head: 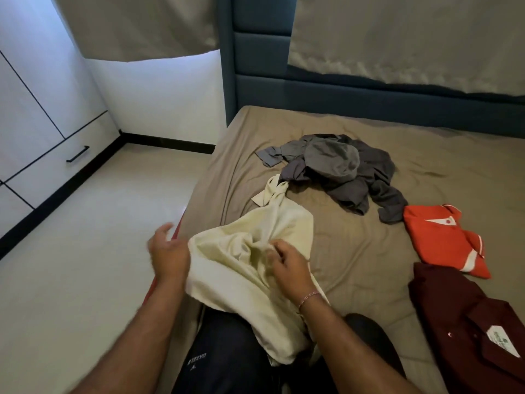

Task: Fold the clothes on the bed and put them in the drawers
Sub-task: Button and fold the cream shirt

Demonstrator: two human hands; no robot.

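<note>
On the bed [369,265], a cream garment [250,268] lies bunched across my lap and the near edge: light, limp cloth that I judge will sag unless taken at hem or shoulder seams. My left hand [167,251] holds its edge, fingers loosely curled; my right hand's [287,265] fingers pinch a fold.

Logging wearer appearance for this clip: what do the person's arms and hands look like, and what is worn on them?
Both forearms are bare, with no sleeves in view. The left hand carries no ring, watch or glove that shows. The right hand is also ungloved; a thin pinkish thread bracelet circles its wrist. No other markings are visible.
</note>
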